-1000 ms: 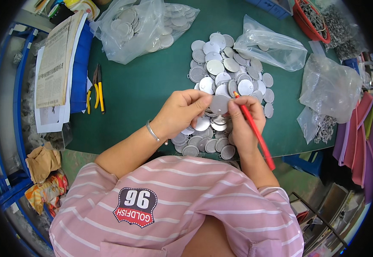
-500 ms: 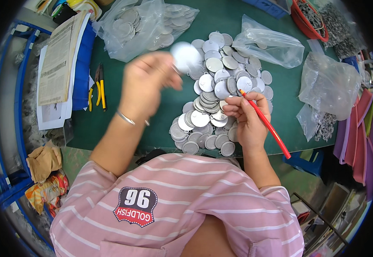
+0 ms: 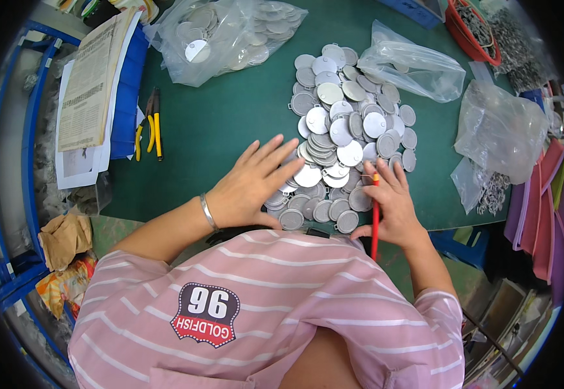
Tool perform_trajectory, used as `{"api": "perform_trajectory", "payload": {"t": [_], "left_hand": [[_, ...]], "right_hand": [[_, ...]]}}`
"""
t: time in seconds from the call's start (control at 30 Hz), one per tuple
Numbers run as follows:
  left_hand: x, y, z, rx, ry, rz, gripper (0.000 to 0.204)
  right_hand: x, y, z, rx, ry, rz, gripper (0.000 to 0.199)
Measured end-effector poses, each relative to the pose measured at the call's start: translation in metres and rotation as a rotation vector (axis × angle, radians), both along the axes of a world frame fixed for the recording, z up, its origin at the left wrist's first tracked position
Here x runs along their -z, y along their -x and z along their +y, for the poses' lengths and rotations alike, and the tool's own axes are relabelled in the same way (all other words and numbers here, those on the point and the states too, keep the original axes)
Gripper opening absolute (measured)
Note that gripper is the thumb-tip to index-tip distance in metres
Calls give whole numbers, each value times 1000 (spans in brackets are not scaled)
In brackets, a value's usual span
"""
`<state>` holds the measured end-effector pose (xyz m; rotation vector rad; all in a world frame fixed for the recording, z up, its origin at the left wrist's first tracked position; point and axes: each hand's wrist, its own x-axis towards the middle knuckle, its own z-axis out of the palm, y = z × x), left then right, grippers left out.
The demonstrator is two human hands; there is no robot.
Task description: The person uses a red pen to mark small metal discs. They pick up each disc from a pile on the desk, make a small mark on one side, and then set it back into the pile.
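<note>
two hands [image 3: 256,185] on metal discs [image 3: 340,139]

Bare green mat [image 3: 230,123] left of my disc pile [image 3: 343,136] is open; bags [image 3: 499,129] probably crowd the right.

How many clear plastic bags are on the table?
4 at least. Disc-filled bag at top left; near-empty bag at top centre; large bag at right; small bag below it, beside the green mat. More may lie hidden at the right rim.
</note>
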<state>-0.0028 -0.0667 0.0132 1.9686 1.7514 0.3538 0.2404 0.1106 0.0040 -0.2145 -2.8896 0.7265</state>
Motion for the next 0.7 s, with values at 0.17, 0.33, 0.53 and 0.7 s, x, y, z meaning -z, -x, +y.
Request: {"api": "perform_trajectory", "payload": {"t": [0.17, 0.33, 0.53, 0.7], "left_hand": [[18, -18, 5, 23, -152, 21, 102], [35, -11, 33, -104, -336, 2, 97], [35, 0, 69, -267, -436, -34, 88], [24, -8, 62, -496, -615, 39, 64]], "right_hand": [[14, 24, -2, 76, -108, 133, 73], [23, 62, -1, 213, -27, 315, 62], [25, 101, 24, 334, 227, 474, 53], [15, 75, 32, 435, 423, 613, 33]]}}
